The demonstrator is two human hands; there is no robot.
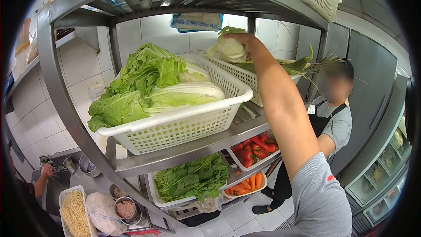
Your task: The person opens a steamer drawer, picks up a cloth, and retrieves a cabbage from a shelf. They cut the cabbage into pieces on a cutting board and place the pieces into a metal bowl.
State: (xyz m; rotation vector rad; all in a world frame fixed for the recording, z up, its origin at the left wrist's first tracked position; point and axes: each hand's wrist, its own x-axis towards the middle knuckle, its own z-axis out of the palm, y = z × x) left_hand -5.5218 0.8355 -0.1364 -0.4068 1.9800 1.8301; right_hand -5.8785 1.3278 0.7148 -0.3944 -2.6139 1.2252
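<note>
My right arm stretches up to the back basket (245, 77) on the middle shelf. My right hand (244, 39) is closed on a pale round cabbage (227, 51) at that basket's left end; some of the fingers are hidden behind it. Long green leafy stalks (291, 67) lie beside it in the same basket. Nearer to me, a white perforated basket (175, 127) holds large napa cabbages (188, 95) with loose green outer leaves. My left hand is out of view.
Below sit trays of leafy greens (193, 177), red peppers (254, 151) and carrots (247, 185). A steel post (72, 101) rises at left. A co-worker in an apron (322, 118) stands at right; another person's hand (46, 170) is over a sink. Noodles (75, 213) stand lower left.
</note>
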